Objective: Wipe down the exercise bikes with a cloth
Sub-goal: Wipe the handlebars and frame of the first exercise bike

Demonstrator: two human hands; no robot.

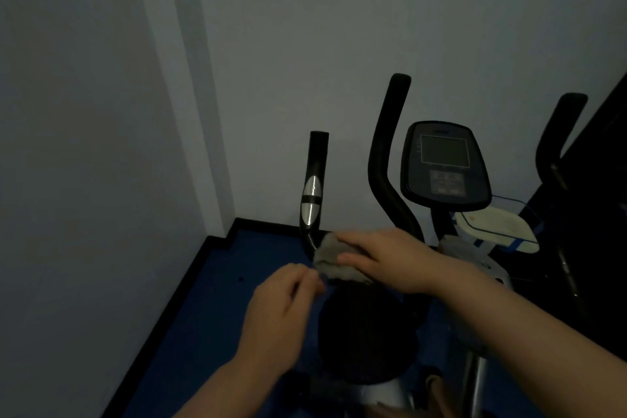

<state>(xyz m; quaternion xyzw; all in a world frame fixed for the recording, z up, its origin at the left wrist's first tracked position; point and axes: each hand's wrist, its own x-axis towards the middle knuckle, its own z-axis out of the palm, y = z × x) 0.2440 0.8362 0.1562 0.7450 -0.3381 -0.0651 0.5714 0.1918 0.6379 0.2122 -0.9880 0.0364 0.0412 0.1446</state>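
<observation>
A black exercise bike stands in a dim corner, with its console [444, 166] facing me and its round black seat [368, 332] below my hands. My right hand [390, 261] holds a grey cloth [334, 261] between thumb and fingers against the handlebar. The cloth sits at the foot of the short grip with the silver pulse sensor [311, 200]. My left hand [281, 302] hovers with curled fingers at the cloth's lower left edge. Blur hides whether it pinches the cloth.
Two tall curved black handles [390, 153] [559, 136] rise either side of the console. A white tray-like part with blue tape [492, 227] sits under the console on the right. Grey walls close in on the left and behind, above a blue floor [203, 316].
</observation>
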